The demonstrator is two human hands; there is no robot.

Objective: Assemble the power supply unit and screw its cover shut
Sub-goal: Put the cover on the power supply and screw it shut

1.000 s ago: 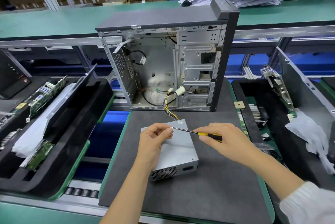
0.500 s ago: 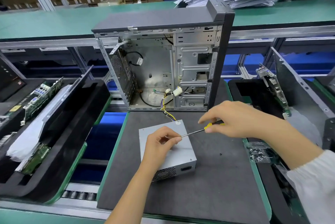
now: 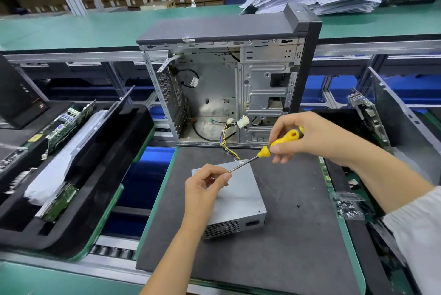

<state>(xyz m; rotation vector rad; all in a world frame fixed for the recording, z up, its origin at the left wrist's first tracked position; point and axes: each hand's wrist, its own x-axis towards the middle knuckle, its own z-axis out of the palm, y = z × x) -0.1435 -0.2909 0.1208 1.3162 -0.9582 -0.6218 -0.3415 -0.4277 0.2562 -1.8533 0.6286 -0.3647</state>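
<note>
The power supply unit lies flat on the dark mat, just in front of the open computer case, its wire bundle trailing into the case. Above the unit, the right hand grips the yellow-handled screwdriver, while the left hand, fingers curled, pinches the tip of its shaft

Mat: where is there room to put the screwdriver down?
The grey mat is bare in front of the power supply and to its right, up to the bag of screws, save one loose screw. It is crowded behind the supply, where wires run into the case.
</note>
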